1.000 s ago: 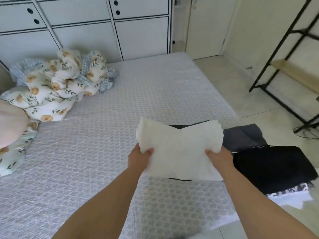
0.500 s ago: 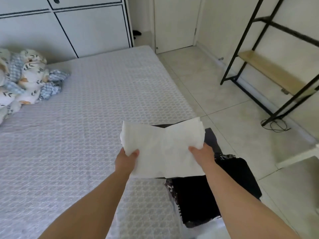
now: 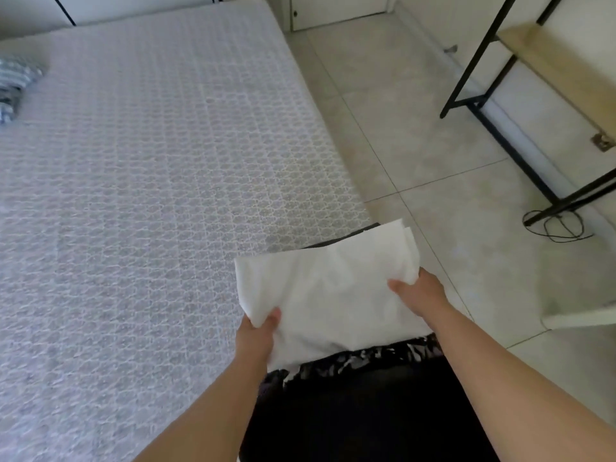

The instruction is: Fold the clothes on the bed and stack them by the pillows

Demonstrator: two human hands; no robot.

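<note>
Since the earlier frames we had swung our view right and down: the floral bedding pile dropped out of sight except one blue-checked scrap (image 3: pixel 16 83) at the left edge, and the folded white garment (image 3: pixel 330 295) moved with us toward the bed's near right corner. One white garment, two hands on it. Our left hand (image 3: pixel 256 335) pinched its near left corner, thumb on top, fingers hidden under the cloth. Our right hand (image 3: pixel 421 295) gripped the right edge the same way, thumb over the fabric. We held the garment flat, just above a dark pile: one black garment (image 3: pixel 366 411) nearest us, one black-and-white patterned piece (image 3: pixel 363 358) peeking out at its far edge, and a thin dark strip (image 3: pixel 346 236) showing beyond the white one. We couldn't tell whether the white garment touched that pile. One bed (image 3: pixel 150 178) with a lattice-patterned cover, one black metal shelf frame (image 3: pixel 493 95) on the tiled floor (image 3: pixel 416 145), one black cable (image 3: pixel 556 225) looped at its foot.
</note>
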